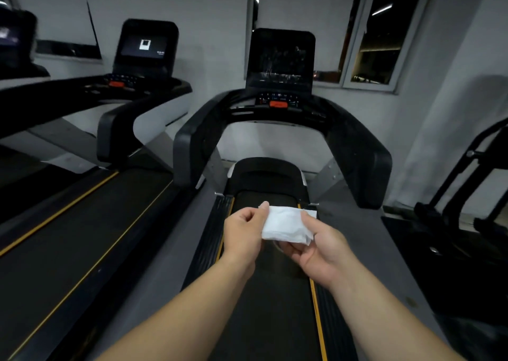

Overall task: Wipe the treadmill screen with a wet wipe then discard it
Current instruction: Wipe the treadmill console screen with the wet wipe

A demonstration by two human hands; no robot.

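I hold a white, folded, crumpled wet wipe [286, 224] between both hands above the black treadmill belt [264, 319], well below the dark rectangular treadmill screen [280, 57]. My left hand [243, 233] pinches the wipe's left edge with curled fingers; my right hand [320, 246] cradles its right end, thumb pressed on top. A second treadmill's lit screen [145, 46] stands left of mine.

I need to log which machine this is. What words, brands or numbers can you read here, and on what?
None can be read.
Treadmill screen: dark, only streaks and reflections.
Button panel below it: lit marks, too small and blurred.
Left treadmill's screen: a white icon and small text at its right edge, blurred.
Wipe, held by left hand and right hand: no print visible.
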